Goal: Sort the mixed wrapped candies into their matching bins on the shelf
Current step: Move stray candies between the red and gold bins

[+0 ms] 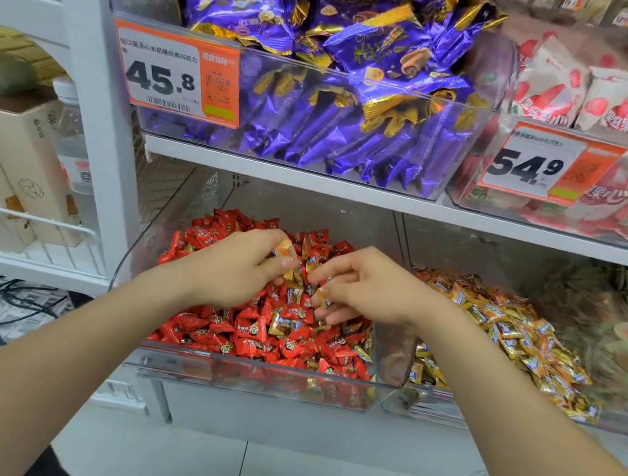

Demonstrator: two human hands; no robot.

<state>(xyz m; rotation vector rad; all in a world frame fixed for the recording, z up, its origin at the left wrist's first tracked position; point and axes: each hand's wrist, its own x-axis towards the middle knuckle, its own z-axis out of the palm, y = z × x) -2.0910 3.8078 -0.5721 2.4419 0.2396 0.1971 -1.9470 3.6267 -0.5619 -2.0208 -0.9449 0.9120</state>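
Lower centre: bin [247, 382] of clear, smooth, glossy plastic. Red candies [252, 343] and gold candies [510, 333]: crinkled, shiny film wrappers. Upper centre: purple packets [317, 135] in glossy metallic film. Price tag [158, 76]: matt paper. Shelf edge [292, 174]: smooth white finish, apparently painted metal. Left: matt cardboard box [17, 162].

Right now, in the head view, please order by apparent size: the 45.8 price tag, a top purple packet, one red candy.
1. 45.8 price tag.
2. Purple packet, somewhat smaller.
3. Red candy, by far the smallest, though it lies nearer the camera.
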